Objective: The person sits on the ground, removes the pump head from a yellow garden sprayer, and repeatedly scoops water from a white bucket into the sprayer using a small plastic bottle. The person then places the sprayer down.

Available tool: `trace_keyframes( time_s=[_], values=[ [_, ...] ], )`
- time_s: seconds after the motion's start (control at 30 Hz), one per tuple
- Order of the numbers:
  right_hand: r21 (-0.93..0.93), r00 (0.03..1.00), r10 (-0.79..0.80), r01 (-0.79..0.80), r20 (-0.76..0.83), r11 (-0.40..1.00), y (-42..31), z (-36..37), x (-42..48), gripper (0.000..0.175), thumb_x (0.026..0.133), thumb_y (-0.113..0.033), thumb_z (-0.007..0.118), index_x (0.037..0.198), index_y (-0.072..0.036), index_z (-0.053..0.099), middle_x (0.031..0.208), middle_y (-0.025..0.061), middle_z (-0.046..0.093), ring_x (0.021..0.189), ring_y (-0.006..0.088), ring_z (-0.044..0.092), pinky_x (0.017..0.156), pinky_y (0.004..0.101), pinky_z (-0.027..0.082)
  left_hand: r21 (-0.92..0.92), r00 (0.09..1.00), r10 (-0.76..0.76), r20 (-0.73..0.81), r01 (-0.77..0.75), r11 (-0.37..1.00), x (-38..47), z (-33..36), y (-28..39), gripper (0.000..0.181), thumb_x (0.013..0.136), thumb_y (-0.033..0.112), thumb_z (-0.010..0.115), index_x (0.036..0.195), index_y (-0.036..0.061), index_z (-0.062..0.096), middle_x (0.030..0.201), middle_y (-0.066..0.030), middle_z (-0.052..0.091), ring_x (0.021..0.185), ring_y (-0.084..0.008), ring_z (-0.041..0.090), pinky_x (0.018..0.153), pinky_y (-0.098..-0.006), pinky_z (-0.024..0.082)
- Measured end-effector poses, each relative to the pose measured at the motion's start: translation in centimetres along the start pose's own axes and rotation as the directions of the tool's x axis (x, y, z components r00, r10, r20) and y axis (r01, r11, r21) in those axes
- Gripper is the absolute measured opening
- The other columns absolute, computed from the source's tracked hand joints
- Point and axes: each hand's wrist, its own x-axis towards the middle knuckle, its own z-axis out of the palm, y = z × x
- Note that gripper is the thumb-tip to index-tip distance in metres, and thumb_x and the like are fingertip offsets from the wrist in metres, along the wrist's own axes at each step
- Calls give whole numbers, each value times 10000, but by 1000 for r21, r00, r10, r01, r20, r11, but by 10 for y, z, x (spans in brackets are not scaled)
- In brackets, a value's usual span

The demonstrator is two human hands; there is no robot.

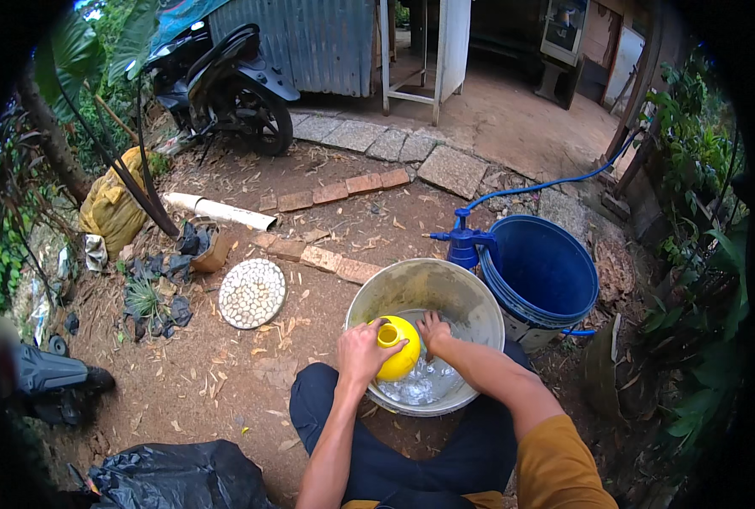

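My left hand [366, 353] grips a round yellow plastic bottle [404, 362] by its upper part, beside the open threaded neck. The bottle is tilted inside a pale, stained round tub [469, 286] that stands between my knees. Shallow water [415, 389] at the bottom of the tub catches bright reflections. To the right of the bottle, my right hand [434, 334] reaches down into the tub with its fingers apart, at the water. I see nothing held in it, though its palm is turned away from view.
A blue pump-sprayer head [463, 243] rests by the rim of a blue bucket [536, 318], close behind the tub. A blue hose [542, 186] runs back to the right. Bricks [329, 193], a round pebbled slab [252, 294], a white pipe [224, 211] and a black plastic bag [180, 474] lie around.
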Motion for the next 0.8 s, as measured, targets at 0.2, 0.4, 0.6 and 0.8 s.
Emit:
trace_keyframes(
  time_s=[0.2, 0.4, 0.6, 0.8],
  values=[
    [73, 983, -90, 79, 163, 994, -1, 15, 10, 1334, 568, -553, 962, 1593, -80, 250, 1665, 222, 205, 1508, 430, 284, 1117, 537, 448, -19, 998, -46, 52, 47, 999, 1, 1, -1, 671, 746, 574, 841, 1159, 51, 763, 793, -167, 756, 740, -317, 750, 715, -413, 598],
    [260, 818, -245, 121, 521, 958, 7, 4, 26, 898, 635, -457, 914, 1399, -168, 540, 1665, 176, 248, 1493, 411, 330, 1071, 556, 489, -20, 999, -22, 48, 23, 1000, 2, 0, 0, 673, 755, 572, 834, 1166, 45, 756, 798, -168, 757, 743, -321, 750, 725, -425, 598],
    [545, 665, -331, -137, 669, 827, 44, -20, 23, 610, 705, -479, 832, 1226, -195, 693, 1605, 141, 394, 1482, 415, 350, 1110, 541, 440, -57, 998, -58, 28, 59, 997, 4, 0, -1, 653, 761, 548, 842, 1150, 32, 755, 828, -187, 759, 764, -323, 755, 734, -427, 600],
    [699, 718, -415, -138, 558, 701, 79, -49, 14, 356, 743, -493, 775, 996, -242, 783, 1682, 215, 240, 1437, 437, 410, 1049, 532, 476, -164, 998, -56, -28, 51, 985, 5, 0, -3, 612, 761, 479, 867, 1148, 19, 753, 875, -204, 766, 803, -319, 768, 776, -418, 611]
  ],
)
